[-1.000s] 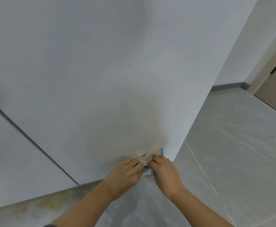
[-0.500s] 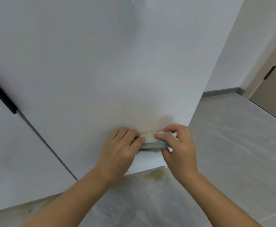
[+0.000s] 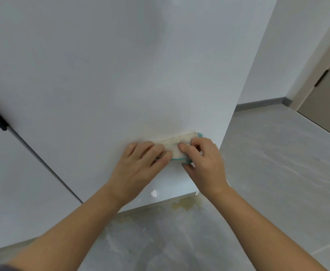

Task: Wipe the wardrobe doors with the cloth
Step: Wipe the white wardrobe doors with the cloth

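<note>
The cloth (image 3: 180, 146), cream with a teal edge, is folded into a narrow band whose long axis runs sideways across the wardrobe door (image 3: 121, 75), low on the panel. The left hand (image 3: 140, 165) presses its fingers flat on the band's left end; the right hand (image 3: 203, 163) pinches the right end, thumb beneath. Unwiped door lies mostly above and left of the hands, so the next stroke probably runs upward, square to the band, with both hands equally near.
</note>
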`<state>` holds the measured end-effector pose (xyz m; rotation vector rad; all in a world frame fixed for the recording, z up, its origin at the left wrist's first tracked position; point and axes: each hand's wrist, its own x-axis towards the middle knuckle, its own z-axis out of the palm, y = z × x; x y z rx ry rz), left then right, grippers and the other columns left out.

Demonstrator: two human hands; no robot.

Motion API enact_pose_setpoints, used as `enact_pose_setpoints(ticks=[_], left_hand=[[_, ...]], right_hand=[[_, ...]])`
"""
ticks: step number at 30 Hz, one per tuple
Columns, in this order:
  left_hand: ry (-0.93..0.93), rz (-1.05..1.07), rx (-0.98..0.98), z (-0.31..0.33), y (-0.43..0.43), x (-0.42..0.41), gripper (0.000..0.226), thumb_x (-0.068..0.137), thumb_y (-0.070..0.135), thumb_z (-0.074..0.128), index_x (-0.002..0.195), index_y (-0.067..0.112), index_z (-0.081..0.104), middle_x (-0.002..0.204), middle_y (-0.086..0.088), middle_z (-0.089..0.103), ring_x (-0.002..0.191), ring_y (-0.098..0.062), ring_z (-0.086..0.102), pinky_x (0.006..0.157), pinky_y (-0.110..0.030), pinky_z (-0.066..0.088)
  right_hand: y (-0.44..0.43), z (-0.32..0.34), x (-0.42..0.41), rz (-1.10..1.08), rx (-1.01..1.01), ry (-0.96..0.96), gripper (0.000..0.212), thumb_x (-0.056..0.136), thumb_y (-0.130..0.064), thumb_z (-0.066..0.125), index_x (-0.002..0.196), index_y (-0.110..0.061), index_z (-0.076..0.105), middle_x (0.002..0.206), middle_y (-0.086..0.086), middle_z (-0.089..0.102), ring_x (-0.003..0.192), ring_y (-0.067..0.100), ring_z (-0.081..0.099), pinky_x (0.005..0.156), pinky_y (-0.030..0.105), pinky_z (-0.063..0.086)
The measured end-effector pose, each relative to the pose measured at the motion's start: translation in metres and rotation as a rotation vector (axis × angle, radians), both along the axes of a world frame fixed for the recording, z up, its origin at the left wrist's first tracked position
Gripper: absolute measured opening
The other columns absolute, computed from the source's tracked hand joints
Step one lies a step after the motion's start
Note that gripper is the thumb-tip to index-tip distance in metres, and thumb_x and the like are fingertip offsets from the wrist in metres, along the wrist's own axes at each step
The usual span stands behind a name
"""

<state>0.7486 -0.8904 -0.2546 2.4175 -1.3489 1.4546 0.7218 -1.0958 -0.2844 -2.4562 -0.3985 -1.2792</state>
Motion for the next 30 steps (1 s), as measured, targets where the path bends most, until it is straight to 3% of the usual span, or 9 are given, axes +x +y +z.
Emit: enact_pose_setpoints(ticks=[4, 7, 10, 15, 21, 24, 27, 30], left_hand=[[0.046, -0.027, 0.025, 0.004, -0.008, -0.005, 0.019, 0.088, -0.005, 0.059, 0.093, 0.01, 0.07, 0.086, -0.003, 0.063, 0.077, -0.025, 0.059, 0.067, -0.036, 0.045], [0.092, -0.036, 0.075, -0.007, -0.009, -0.006, 0.02, 0.087, -0.007, 0.059, 0.086, 0.009, 0.07, 0.079, -0.003, 0.062, 0.069, -0.024, 0.058, 0.061, -0.036, 0.043], [0.141, -0.052, 0.155, -0.034, -0.004, -0.006, 0.023, 0.087, -0.007, 0.055, 0.08, 0.011, 0.067, 0.075, -0.004, 0.058, 0.066, -0.023, 0.055, 0.059, -0.034, 0.04], [0.132, -0.063, 0.324, -0.091, -0.005, -0.009, 0.028, 0.092, -0.005, 0.038, 0.078, 0.016, 0.049, 0.069, -0.001, 0.051, 0.061, -0.02, 0.051, 0.055, -0.031, 0.038], [0.141, -0.005, 0.438, -0.104, -0.003, -0.01, 0.039, 0.092, -0.008, 0.019, 0.081, 0.014, 0.05, 0.073, -0.004, 0.052, 0.065, -0.023, 0.052, 0.062, -0.034, 0.043], [0.114, -0.006, 0.381, -0.093, -0.006, -0.01, 0.029, 0.09, -0.008, 0.031, 0.081, 0.015, 0.047, 0.072, -0.004, 0.05, 0.063, -0.024, 0.05, 0.064, -0.034, 0.037], [0.108, -0.013, 0.204, -0.053, -0.02, -0.013, 0.022, 0.087, -0.007, 0.051, 0.079, 0.013, 0.053, 0.072, -0.006, 0.052, 0.062, -0.025, 0.049, 0.062, -0.035, 0.035], [0.033, -0.041, 0.02, 0.024, -0.043, -0.009, 0.02, 0.086, -0.007, 0.061, 0.076, 0.01, 0.064, 0.072, -0.008, 0.056, 0.062, -0.027, 0.049, 0.06, -0.036, 0.036]], right_hand=[[0.002, -0.005, -0.003, 0.018, 0.032, -0.012, 0.028, 0.077, -0.001, 0.067, 0.101, -0.013, 0.063, 0.088, 0.008, 0.06, 0.073, 0.024, 0.05, 0.057, 0.033, 0.043], [0.006, -0.018, -0.007, 0.008, 0.056, 0.012, 0.012, 0.085, -0.007, 0.06, 0.092, -0.006, 0.07, 0.085, 0.006, 0.06, 0.072, 0.021, 0.05, 0.057, 0.025, 0.04], [0.008, -0.049, -0.012, 0.014, 0.056, 0.065, 0.011, 0.084, -0.006, 0.059, 0.09, -0.008, 0.069, 0.087, 0.003, 0.059, 0.071, 0.02, 0.05, 0.055, 0.023, 0.04], [0.018, -0.107, -0.017, -0.032, -0.078, 0.304, 0.032, 0.055, 0.011, 0.075, 0.076, -0.011, 0.062, 0.079, -0.001, 0.056, 0.065, 0.019, 0.047, 0.045, 0.021, 0.029], [0.017, -0.112, -0.018, -0.032, -0.111, 0.38, 0.034, 0.05, 0.005, 0.079, 0.072, -0.013, 0.059, 0.076, -0.002, 0.056, 0.068, 0.016, 0.043, 0.039, 0.021, 0.026], [0.016, -0.095, -0.018, -0.022, -0.06, 0.326, 0.035, 0.052, 0.002, 0.081, 0.071, -0.013, 0.056, 0.076, -0.003, 0.053, 0.067, 0.015, 0.043, 0.039, 0.021, 0.027], [0.004, -0.052, -0.021, 0.008, 0.073, 0.155, 0.04, 0.063, 0.0, 0.08, 0.076, -0.018, 0.047, 0.078, -0.002, 0.05, 0.066, 0.017, 0.043, 0.041, 0.028, 0.038], [-0.019, 0.026, -0.016, 0.017, 0.154, -0.043, 0.021, 0.075, -0.003, 0.076, 0.077, -0.011, 0.057, 0.08, 0.004, 0.056, 0.066, 0.022, 0.051, 0.047, 0.034, 0.045]])
